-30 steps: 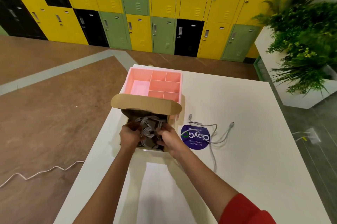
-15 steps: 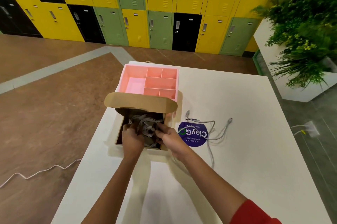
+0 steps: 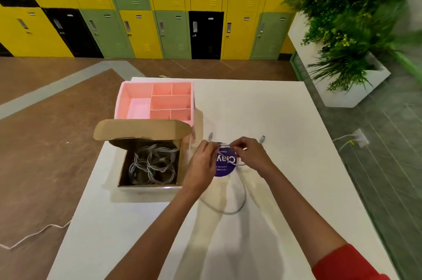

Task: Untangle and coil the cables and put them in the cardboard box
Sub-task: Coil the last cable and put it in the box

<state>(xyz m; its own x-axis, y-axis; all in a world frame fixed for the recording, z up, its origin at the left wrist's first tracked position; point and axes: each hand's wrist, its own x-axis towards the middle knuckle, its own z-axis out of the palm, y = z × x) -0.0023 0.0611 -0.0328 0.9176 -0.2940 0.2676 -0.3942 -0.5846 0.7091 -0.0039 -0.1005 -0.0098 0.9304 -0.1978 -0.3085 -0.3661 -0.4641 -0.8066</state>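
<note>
The cardboard box (image 3: 181,165) stands open on the white table (image 3: 285,142), lid flap up, with several coiled grey cables (image 3: 153,163) inside. Right of the box, both hands meet over a purple round sticker (image 3: 225,165). My left hand (image 3: 203,158) and my right hand (image 3: 251,154) each pinch a loose grey cable (image 3: 233,211). That cable loops down on the table toward me. Its two plug ends (image 3: 262,138) lie beyond the hands.
A pink divided organiser tray (image 3: 157,103) sits behind the box. A planter with green plants (image 3: 349,28) stands at the back right. Yellow, green and black lockers line the far wall. A white cord (image 3: 34,234) lies on the brown floor at left.
Both hands left the box, leaving the coiled cables inside, and moved right to the loose cable over the sticker, which they now pinch.
</note>
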